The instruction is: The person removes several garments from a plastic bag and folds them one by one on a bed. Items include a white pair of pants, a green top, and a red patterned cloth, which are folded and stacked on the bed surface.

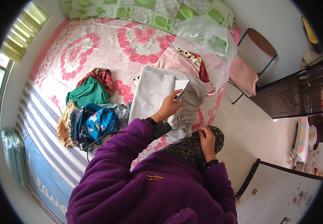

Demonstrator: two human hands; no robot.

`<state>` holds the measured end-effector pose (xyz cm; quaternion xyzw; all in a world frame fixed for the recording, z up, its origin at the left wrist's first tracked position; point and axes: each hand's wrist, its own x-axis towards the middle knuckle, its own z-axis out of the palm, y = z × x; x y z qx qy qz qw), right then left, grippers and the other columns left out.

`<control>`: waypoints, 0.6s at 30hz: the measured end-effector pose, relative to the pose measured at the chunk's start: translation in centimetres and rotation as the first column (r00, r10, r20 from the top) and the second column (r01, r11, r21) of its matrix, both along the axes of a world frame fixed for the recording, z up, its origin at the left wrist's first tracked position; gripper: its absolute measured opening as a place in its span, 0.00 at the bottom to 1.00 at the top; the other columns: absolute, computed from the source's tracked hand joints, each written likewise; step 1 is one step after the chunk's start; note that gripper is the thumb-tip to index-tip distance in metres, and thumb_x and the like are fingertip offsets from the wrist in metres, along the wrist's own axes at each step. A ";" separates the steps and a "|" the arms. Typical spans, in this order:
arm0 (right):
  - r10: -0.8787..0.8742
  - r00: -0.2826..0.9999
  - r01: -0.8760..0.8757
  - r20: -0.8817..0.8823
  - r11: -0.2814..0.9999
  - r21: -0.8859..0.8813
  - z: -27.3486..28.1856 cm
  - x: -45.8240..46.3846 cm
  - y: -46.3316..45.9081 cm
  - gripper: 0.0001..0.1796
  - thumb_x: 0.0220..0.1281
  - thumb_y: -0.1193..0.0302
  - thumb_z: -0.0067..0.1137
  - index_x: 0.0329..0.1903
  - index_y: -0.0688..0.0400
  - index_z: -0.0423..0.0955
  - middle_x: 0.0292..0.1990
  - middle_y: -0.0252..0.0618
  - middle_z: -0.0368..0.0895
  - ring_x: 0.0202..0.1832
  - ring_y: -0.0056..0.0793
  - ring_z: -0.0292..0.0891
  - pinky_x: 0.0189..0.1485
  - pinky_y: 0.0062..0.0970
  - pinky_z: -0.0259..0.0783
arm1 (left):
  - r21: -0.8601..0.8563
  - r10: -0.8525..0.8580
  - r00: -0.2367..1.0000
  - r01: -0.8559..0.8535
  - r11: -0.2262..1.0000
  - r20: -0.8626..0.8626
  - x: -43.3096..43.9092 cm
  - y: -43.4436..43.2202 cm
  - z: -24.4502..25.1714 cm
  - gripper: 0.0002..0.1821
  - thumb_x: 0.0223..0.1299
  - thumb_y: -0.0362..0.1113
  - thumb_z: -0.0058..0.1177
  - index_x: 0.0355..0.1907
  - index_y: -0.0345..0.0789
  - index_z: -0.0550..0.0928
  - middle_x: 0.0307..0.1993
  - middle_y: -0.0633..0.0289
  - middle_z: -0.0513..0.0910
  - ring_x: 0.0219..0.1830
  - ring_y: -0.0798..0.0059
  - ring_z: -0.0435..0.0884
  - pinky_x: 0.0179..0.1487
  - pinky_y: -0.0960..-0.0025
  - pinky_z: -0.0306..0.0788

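Light grey trousers [154, 92], partly folded, lie on the bed in front of me, their gathered elastic waistband [191, 112] turned to the right. My left hand [167, 106] is over them, thumb and fingers around a folded-back flap [182, 85] of the cloth. Just above my patterned knee [186, 147] hovers my right hand [207, 141], loosely curled with a gap between thumb and fingers and nothing visible in it. Beyond the trousers, a folded pink garment [172, 61] lies partly covered by them.
Left of the trousers are a green garment [90, 92], a blue floral garment [98, 120] and a tan one [64, 126]. A clear plastic bag [206, 42] lies at the bed's far right. Beyond the bed edge stand a chair [262, 42] with a pink cushion [242, 74] and a dark door [293, 92].
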<state>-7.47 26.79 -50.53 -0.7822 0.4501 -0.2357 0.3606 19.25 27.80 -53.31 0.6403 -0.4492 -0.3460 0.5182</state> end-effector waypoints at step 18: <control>-0.011 0.997 0.012 -0.076 1.000 0.014 0.2 0.1 0.2 0.06 0.63 0.78 0.60 0.42 0.59 0.81 0.39 0.39 0.83 0.37 0.32 0.79 0.41 0.28 0.73 | 0.102 0.177 0.927 -0.152 0.983 -0.330 20.3 8.9 8.9 0.31 0.54 0.32 0.56 0.65 0.34 0.74 0.43 0.65 0.82 0.41 0.79 0.80 0.46 0.74 0.75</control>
